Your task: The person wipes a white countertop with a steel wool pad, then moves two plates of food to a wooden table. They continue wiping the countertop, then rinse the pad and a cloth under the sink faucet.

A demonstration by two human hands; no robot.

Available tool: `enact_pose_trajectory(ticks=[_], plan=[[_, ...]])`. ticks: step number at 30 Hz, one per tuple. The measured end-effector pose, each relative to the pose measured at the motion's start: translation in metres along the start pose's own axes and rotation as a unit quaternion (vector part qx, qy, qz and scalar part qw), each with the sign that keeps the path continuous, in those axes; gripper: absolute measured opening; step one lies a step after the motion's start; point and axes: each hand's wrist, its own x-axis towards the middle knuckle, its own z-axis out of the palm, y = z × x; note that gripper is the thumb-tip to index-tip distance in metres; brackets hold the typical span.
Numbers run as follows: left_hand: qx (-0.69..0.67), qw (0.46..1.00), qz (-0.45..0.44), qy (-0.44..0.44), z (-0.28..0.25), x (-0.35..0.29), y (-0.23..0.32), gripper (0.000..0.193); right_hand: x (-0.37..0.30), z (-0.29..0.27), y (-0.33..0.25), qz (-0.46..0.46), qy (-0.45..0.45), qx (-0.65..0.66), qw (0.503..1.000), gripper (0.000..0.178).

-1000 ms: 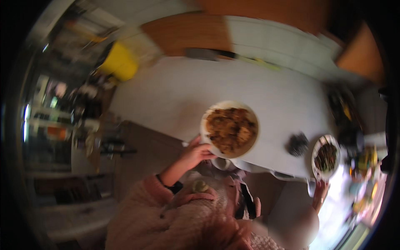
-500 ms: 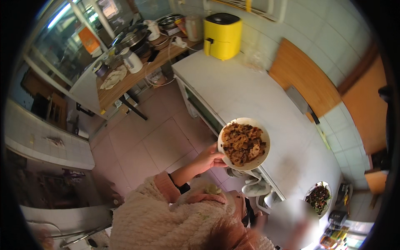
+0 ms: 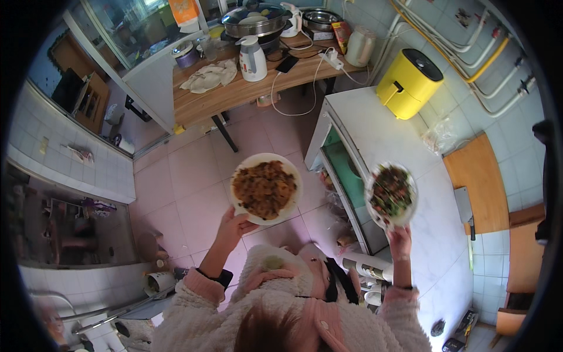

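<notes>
My left hand grips the lower left rim of a round white plate, its thumb by the edge. Brown stir-fried food in small pieces fills the plate, which is held level above the tiled floor. In my right hand is a white oval dish, gripped at its near end. Dark green leaves with reddish bits lie in it. This dish is slightly blurred and appears over the left edge of the white counter, apart from the plate.
A wooden table ahead bears a white kettle, a steamer pot, cloth and cables. On the white counter at right are a yellow air fryer, a wooden cutting board and a cleaver. Open shelves run under the counter.
The plate has moved left, off the counter's edge to above the floor. The dish of greens, earlier on the counter at lower right, is now in my right hand. The view has turned.
</notes>
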Motion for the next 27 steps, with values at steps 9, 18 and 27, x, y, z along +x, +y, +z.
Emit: enact_pose_trajectory(ticks=[9,18,27], plan=[[-0.055,0.981,0.137,0.129,-0.024,0.072,-0.04,0.048,0.256,0.125,0.109,0.157,-0.259,0.014,0.953,0.045],[-0.143,0.931,0.268,0.202,-0.029,0.121,-0.091,0.049,0.349,0.24,0.199,0.212,-0.385,0.002,0.898,0.053],[-0.145,0.932,0.268,0.198,-0.053,0.156,-0.095,0.053,0.365,0.262,0.257,0.207,-0.345,-0.054,0.914,0.061]])
